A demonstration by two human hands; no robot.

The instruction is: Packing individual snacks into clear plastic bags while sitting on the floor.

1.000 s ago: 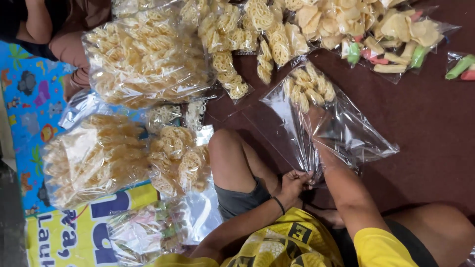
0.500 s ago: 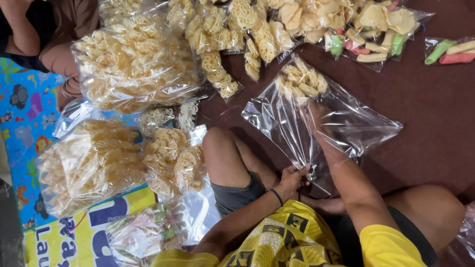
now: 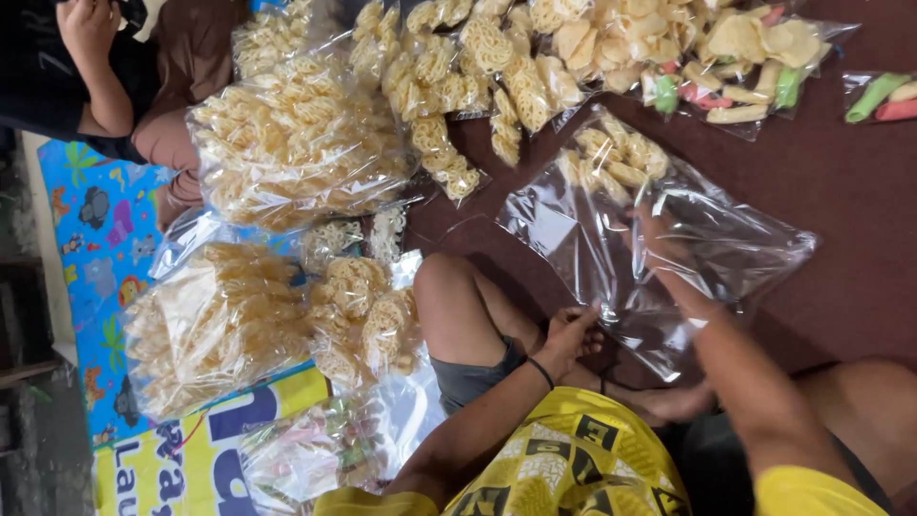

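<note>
Right hand (image 3: 659,239) is reached inside the clear plastic bag (image 3: 735,248), fingers spread among the yellow lattice crackers (image 3: 611,158) at its far end (prob. to settle them deep). Left hand (image 3: 571,330) pinches the bag's mouth by the knee (image 3: 449,296), holding it open. Bag lies on the dark red floor (image 3: 850,191), w/ filled cracker bags (image 3: 287,153) along the floor's left side.

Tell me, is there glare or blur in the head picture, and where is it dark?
Head view: even, soft light; white glare streaks on the clear plastic bag around the right hand; left hand sharp; crackers inside the bag slightly veiled by the sheen; the far left edge lies in dim shadow.
</note>
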